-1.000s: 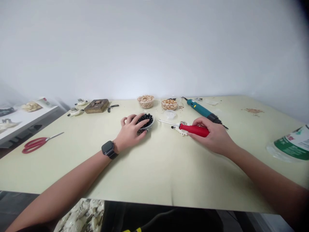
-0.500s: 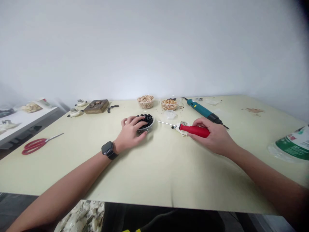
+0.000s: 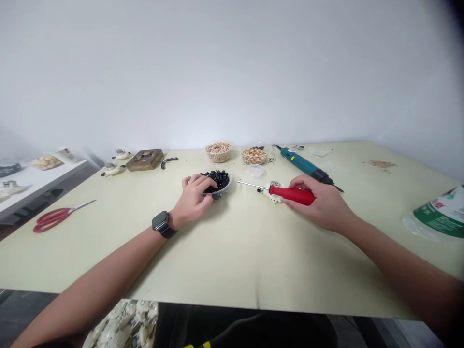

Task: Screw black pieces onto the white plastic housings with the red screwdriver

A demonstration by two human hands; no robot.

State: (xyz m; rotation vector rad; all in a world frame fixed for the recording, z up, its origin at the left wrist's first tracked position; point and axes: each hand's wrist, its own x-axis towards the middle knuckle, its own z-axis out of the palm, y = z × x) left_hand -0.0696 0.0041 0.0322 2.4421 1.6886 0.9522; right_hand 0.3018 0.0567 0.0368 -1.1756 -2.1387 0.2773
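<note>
At the near left side of a clear round bowl [image 3: 225,192] is my left hand [image 3: 192,197], wearing a black watch. Its fingers curl over the rim into small black pieces [image 3: 218,179], with the thumb drawn close. Anything pinched there is hidden. My right hand [image 3: 322,203] grips a screwdriver [image 3: 292,194] by its red handle; the metal shaft points left towards the bowl, held apart from it. Behind the handle, partly covered, lies a small white plastic part [image 3: 274,186] with a metal piece on it.
Two tubs of small parts [image 3: 218,152] [image 3: 254,156] stand at the back near a clear lid [image 3: 254,170] and a teal electric screwdriver [image 3: 302,164]. Red scissors [image 3: 52,218], a brown block [image 3: 145,160] and cutters [image 3: 168,162] lie left. A green-labelled bottle [image 3: 440,215] lies right.
My left hand has pulled back slightly to the left, its fingers drawing together and uncovering more black pieces. My right hand and the screwdriver have stayed nearly still.
</note>
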